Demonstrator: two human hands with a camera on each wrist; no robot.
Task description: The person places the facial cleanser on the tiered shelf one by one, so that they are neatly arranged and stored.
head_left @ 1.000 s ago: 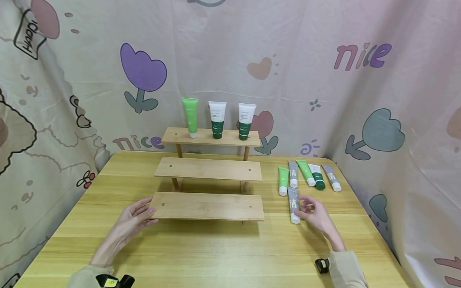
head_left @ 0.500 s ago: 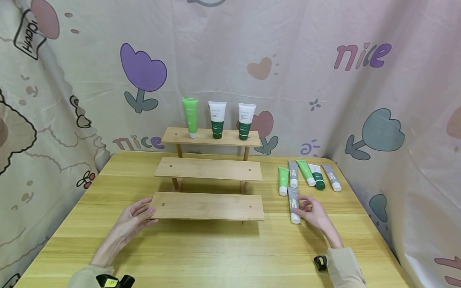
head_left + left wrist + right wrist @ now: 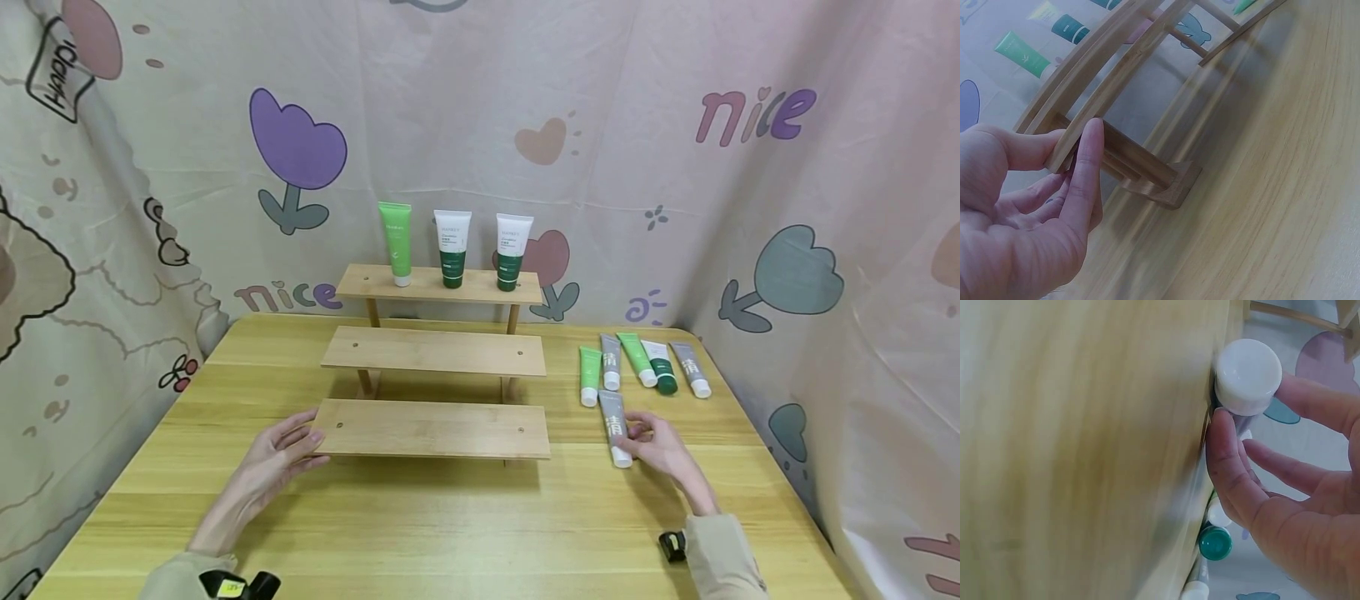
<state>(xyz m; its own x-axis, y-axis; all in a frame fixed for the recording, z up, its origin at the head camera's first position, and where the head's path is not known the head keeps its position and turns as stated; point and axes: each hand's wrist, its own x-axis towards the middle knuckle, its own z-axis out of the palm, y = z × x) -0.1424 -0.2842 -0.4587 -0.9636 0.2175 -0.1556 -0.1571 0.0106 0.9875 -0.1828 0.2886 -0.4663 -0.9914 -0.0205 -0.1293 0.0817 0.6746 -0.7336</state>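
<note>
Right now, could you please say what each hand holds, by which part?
The left hand pinches the lowest wooden shelf by its left end; the right hand holds a gray tube near its white cap.

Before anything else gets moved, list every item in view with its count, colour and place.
Shelf: one, pale wood, centre
Table: one, yellowish wood, under the shelf
Green tubes: three, green with white caps, one standing on the shelf's top level, two lying to its right
White-and-green tubes: three, white and dark green, two standing on the top level, one lying to the right
Grey tubes: three, grey with white caps, right of the shelf
Cloth: count unclear, pale with coloured prints, behind the table
Wrist devices: two, black, one per wrist
Sleeves: two, beige, forearms
Left grip: one, bare, pinching the shelf's lowest level
Right grip: one, bare, pinching the nearest grey tube
</note>
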